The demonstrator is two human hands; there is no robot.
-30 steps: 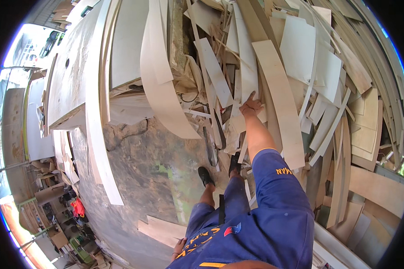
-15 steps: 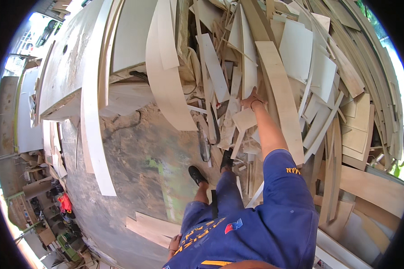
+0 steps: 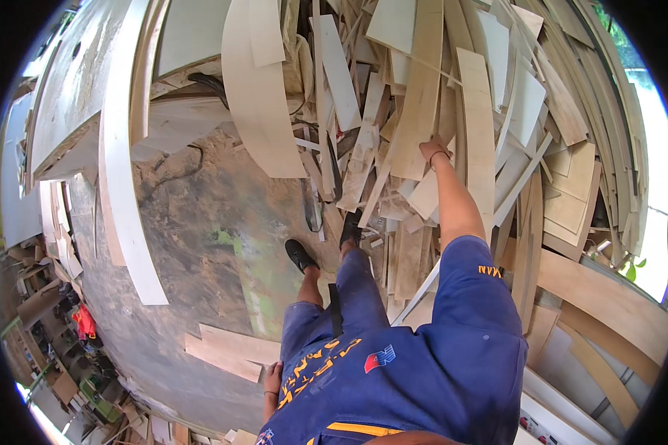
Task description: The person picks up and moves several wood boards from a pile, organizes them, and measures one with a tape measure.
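Your right hand (image 3: 436, 147) is curled closed on the long edge of a plywood board (image 3: 416, 111), fingertips hidden, and there's the weak point: a one-sided hold near the lower end, with the length running off to twelve o'clock, so the board could twist or slip and drag a raw edge across your bare palm. Down at seven o'clock, your left hand (image 3: 272, 377) hangs by your hip, apparently holding nothing, though I cannot tell how far its fingers are open; that leaves one hand to check any swing. Just beside your grip at three o'clock stands a pale plywood strip (image 3: 476, 119), close enough to pinch knuckles if the two knock together. A thin stick (image 3: 441, 73) seems to cross the board at twelve, and it could snag or flick up. White panels (image 3: 528, 104) lean in the heap at two; a hard tug might bring them sliding. Below, loose offcuts (image 3: 410, 259) litter six o'clock, right beside your right shoe (image 3: 350, 228), so a backward step could roll your ankle.
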